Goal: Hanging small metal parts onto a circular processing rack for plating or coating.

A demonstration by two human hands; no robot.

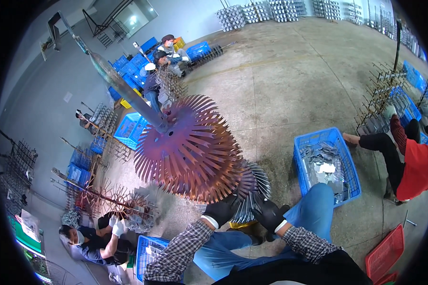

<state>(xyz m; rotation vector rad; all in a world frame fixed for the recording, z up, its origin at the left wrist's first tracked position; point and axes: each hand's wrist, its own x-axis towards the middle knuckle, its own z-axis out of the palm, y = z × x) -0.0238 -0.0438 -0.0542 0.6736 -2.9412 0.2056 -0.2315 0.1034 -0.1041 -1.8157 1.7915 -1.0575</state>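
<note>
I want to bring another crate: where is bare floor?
Bare: concrete floor between the blue crate of metal plates and the far racks. Crowded: along the left wall, with crates and seated people; also around left hand and right hand, by the purple finned stack.

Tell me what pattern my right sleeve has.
Your right sleeve has a dark-and-white check; it shows best in the head view.

The grey, stained floor (280, 85) is carrying several crates, with seam lines running across it. At right, a blue crate (351, 166) is standing; a red crate (386, 251) is sitting toward the lower right, and a metal rod (408, 218) is lying just beyond. Another blue crate (140, 259) is standing lower left.
</note>
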